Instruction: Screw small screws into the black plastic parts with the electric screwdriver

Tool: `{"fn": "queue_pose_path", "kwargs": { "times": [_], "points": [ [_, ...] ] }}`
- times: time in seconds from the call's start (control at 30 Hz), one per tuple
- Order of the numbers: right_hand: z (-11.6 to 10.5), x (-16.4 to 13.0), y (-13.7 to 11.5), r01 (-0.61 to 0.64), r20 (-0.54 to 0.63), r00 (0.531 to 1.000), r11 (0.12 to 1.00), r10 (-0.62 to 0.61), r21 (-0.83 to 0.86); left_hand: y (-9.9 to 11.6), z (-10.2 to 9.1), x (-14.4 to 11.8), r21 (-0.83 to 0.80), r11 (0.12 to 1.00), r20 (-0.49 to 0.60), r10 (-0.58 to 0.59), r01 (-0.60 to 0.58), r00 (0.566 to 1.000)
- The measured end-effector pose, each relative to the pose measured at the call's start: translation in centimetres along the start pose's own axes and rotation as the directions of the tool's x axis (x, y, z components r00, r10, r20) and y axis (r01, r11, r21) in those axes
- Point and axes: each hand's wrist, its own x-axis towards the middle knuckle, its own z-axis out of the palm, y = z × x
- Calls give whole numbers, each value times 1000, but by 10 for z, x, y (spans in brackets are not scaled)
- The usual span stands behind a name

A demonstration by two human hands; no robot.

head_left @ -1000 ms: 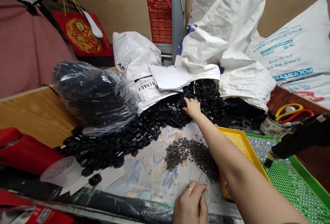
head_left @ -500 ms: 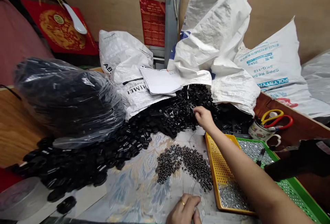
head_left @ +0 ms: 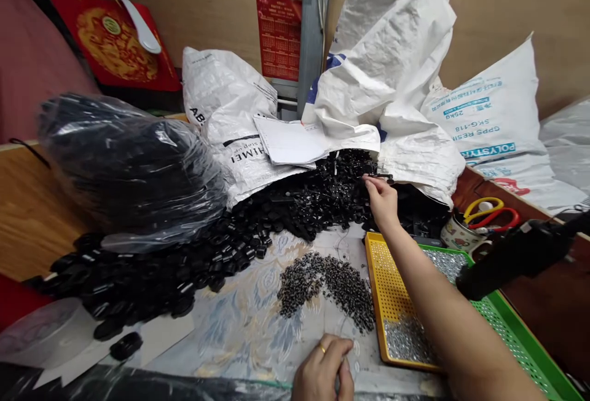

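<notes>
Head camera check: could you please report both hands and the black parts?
Right hand reaching far, fingers pinching at the black parts pile. Left hand resting curled on the patterned cloth. Yellow tray under the right forearm.

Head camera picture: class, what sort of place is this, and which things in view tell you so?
Probably a small workshop bench for sorting or assembling plastic parts. A heap of black plastic parts spills from white woven sacks, one printed as polystyrene resin; the yellow tray holds small metal pieces.
</notes>
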Motion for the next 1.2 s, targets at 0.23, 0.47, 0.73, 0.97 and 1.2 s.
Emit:
{"fn": "queue_pose_path", "kwargs": {
  "times": [0.23,0.47,0.73,0.97,1.2],
  "points": [
    [-43,-150,-79,-134,409,913,942,-5,309,26,-33,19,-636,664,100,-434,393,895],
    [-39,-247,-96,397,532,728,899,-432,186,42,-47,10,-864,409,29,-544,295,839],
    [-50,-270,-93,-553,559,789,691,255,465,34,-62,-5,-475,874,-379,-304,98,874],
    [-38,-230,-106,-849,769,524,153,367,506,32,-64,-36,58,974,-5,222,-221,975],
    [-44,-216,-106,-740,807,549,575,217,349,43,-70,-24,-634,456,475,-408,625,780]
  ]
}}
